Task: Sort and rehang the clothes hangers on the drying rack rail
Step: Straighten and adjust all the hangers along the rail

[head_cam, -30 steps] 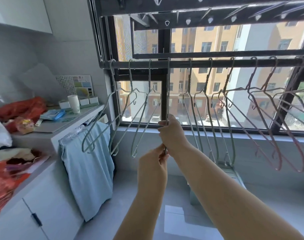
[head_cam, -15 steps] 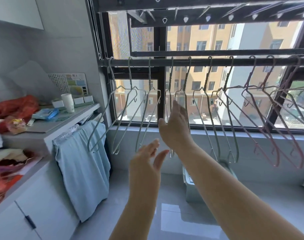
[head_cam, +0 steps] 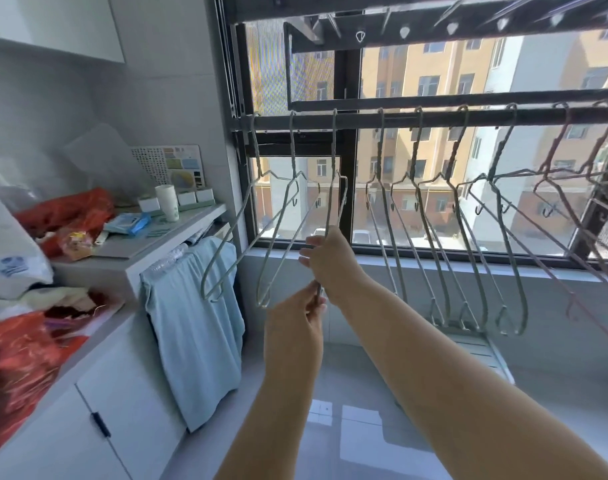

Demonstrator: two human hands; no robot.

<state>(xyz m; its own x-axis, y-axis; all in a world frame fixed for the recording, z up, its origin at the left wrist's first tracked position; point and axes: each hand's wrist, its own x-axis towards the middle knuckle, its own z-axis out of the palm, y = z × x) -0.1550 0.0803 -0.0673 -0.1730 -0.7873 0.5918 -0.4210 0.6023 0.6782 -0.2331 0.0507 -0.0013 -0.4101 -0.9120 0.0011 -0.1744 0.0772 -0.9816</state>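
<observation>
A dark rail (head_cam: 434, 117) runs across the window. Several pale green wire hangers (head_cam: 430, 237) hang from it, with pink hangers (head_cam: 572, 216) at the far right. Three green ones hang at the left end, and a gap separates them from the others. Both hands are on the third green hanger (head_cam: 335, 174) from the left. My right hand (head_cam: 326, 261) grips its wire about halfway down. My left hand (head_cam: 306, 310) pinches its lower end just beneath. The hanger's hook is still over the rail.
A counter (head_cam: 164, 237) at left carries red bags (head_cam: 63, 213), a paper cup (head_cam: 167, 202) and small packets. A light blue cloth (head_cam: 195, 323) hangs off its edge above white cabinets (head_cam: 88, 427). A pale slatted item (head_cam: 468, 348) leans under the window sill. A peg rack (head_cam: 434, 26) runs overhead.
Half a second ago both hands were open and off the hangers. They have moved left and taken hold of the third green hanger. The view has shifted left.
</observation>
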